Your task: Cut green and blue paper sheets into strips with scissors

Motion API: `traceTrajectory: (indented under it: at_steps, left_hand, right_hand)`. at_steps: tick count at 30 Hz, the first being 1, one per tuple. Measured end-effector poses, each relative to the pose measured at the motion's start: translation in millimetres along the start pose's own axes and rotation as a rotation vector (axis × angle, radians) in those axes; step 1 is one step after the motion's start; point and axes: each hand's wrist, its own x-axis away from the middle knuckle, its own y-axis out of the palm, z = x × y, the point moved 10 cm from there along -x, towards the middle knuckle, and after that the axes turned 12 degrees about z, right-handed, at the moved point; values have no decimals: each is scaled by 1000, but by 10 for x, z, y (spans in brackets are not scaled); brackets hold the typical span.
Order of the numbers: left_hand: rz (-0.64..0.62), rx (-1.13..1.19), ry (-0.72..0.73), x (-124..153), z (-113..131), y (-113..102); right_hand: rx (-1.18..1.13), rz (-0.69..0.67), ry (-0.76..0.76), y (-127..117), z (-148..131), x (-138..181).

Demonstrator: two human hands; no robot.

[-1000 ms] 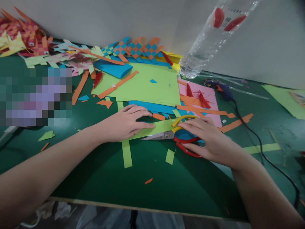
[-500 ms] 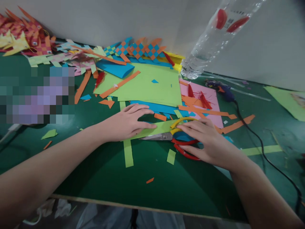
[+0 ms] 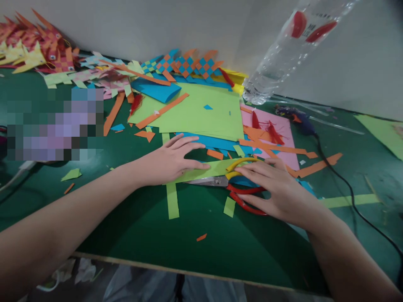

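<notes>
My left hand (image 3: 171, 161) lies palm down with its fingers spread, the thumb on a light green paper strip (image 3: 217, 168). Another light green strip (image 3: 172, 201) runs crosswise under it, toward the table's front. My right hand (image 3: 273, 184) grips the scissors (image 3: 214, 181) loosely by their yellow and red handles, thumb at the lower loop and fingers over the upper one. The blades point left, close along the strip's near edge. A small light green piece (image 3: 229, 206) rests just in front of the handles.
Behind my hands are light green sheets (image 3: 201, 113), a pink sheet (image 3: 289, 144) and orange scraps (image 3: 277, 147). Woven paper fish (image 3: 185, 65) line the wall. A clear bottle (image 3: 283, 54) stands back right. A black cable (image 3: 340, 178) crosses the right side.
The whole view has shifted slightly, so things sit a little farther right. Both hands keep nearly the same places on the strip and the scissors.
</notes>
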Motion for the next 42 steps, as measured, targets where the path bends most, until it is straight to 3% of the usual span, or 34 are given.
traceTrajectory:
  at_steps: [14, 33, 42]
  left_hand:
    - [9, 30, -23, -14, -54, -10]
    - [-98, 11, -48, -12, -67, 49]
    - [-56, 24, -35, -14, -63, 27]
  right_hand:
    - [-23, 4, -16, -9, -36, -29]
    - [-16, 1, -36, 21, -71, -46]
    - [-31, -11, -6, 40, -124, -88]
